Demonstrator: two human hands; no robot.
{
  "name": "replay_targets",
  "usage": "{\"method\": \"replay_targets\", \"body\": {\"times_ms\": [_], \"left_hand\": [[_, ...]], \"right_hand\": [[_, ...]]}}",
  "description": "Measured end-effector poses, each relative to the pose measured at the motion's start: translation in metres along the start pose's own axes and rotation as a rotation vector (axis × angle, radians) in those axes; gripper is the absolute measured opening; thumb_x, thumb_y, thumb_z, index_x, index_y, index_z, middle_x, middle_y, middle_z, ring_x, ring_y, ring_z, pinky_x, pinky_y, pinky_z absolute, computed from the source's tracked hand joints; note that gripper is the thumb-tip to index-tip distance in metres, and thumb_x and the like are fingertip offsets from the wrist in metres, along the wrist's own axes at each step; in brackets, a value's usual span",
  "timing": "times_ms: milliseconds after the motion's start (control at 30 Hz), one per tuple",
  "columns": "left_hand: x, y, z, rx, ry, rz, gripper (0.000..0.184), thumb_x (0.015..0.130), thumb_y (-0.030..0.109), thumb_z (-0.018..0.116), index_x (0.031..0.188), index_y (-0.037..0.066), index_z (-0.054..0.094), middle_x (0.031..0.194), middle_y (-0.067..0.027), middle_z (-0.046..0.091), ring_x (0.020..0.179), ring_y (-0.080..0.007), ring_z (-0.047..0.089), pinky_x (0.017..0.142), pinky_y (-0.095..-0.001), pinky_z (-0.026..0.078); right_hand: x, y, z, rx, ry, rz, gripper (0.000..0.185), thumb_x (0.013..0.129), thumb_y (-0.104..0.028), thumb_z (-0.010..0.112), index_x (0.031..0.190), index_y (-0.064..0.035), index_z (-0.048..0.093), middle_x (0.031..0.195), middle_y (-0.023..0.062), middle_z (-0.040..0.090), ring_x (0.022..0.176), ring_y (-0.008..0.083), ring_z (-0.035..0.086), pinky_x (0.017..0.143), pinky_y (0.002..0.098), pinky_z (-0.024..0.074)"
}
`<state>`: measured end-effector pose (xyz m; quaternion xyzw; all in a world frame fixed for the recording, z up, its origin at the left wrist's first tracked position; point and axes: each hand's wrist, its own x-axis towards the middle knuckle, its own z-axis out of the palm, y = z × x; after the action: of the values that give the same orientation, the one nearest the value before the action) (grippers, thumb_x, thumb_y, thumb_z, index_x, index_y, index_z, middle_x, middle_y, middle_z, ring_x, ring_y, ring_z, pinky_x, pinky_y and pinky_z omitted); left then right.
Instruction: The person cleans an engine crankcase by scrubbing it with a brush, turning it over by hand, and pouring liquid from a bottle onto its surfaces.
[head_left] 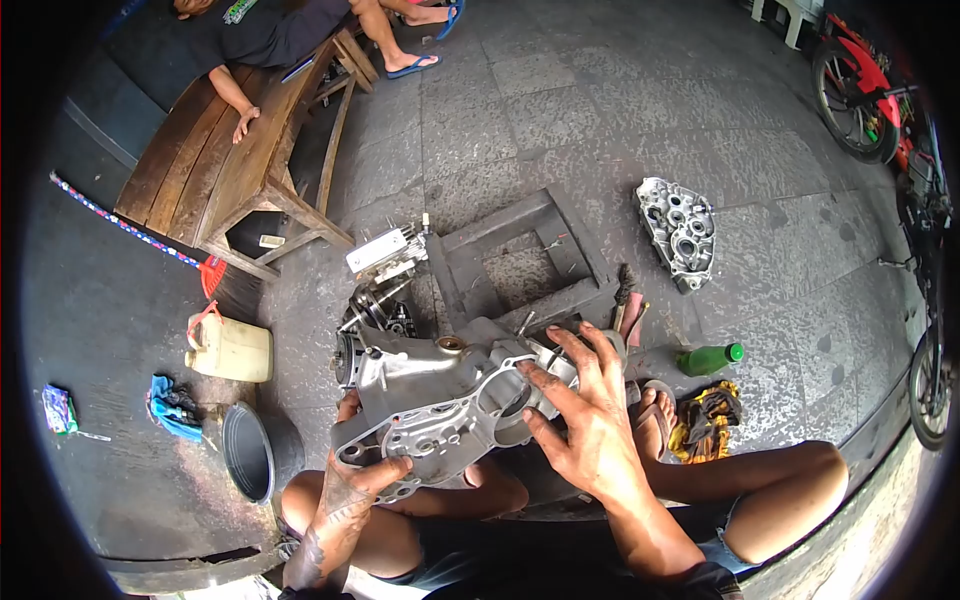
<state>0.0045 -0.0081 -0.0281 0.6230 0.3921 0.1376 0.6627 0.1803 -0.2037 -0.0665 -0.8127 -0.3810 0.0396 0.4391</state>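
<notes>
A large grey metal engine casing (430,385) is held tilted above my lap, its open side with a round bore facing me. My left hand (350,485) grips its lower left end, thumb on the front rim and fingers behind. Over the right part of the casing lies my right hand (585,420), fingers spread and touching the metal beside the round bore. Behind the casing, a dark wooden frame (575,225) rests on the floor, with metal engine parts (385,255) at its left.
Another casing half (680,230) lies on the floor, right of the frame. A green bottle (708,359) and a patterned cloth (705,420) are at the right. At left stand a black bucket (250,455), a jerrycan (235,348) and a wooden bench (225,160) with a person on it.
</notes>
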Motion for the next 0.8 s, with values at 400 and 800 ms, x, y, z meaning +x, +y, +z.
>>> {"method": "replay_targets", "body": {"times_ms": [400, 800], "left_hand": [[0.019, -0.019, -0.004, 0.053, -0.092, 0.047, 0.097, 0.062, -0.002, 0.071, 0.148, -0.002, 0.028, 0.121, -0.0116, 0.063, 0.114, -0.0228, 0.061, 0.100, -0.0343, 0.046], [0.017, -0.016, -0.004, 0.011, -0.075, 0.045, 0.099, 0.062, 0.000, 0.076, 0.149, -0.003, 0.029, 0.123, -0.0114, 0.062, 0.113, -0.0221, 0.061, 0.097, -0.0335, 0.048]], "right_hand": [[0.011, 0.026, 0.029, -0.116, 0.101, -0.042, 0.018, 0.077, -0.009, 0.078, 0.093, -0.0084, 0.073, 0.128, 0.0088, 0.058, 0.137, 0.0356, 0.040, 0.105, 0.0501, 0.0387], [-0.015, 0.048, 0.027, 0.082, 0.338, 0.073, 0.012, 0.078, -0.008, 0.079, 0.080, -0.0021, 0.069, 0.105, 0.0092, 0.069, 0.123, 0.0343, 0.053, 0.101, 0.0465, 0.0431]]}}
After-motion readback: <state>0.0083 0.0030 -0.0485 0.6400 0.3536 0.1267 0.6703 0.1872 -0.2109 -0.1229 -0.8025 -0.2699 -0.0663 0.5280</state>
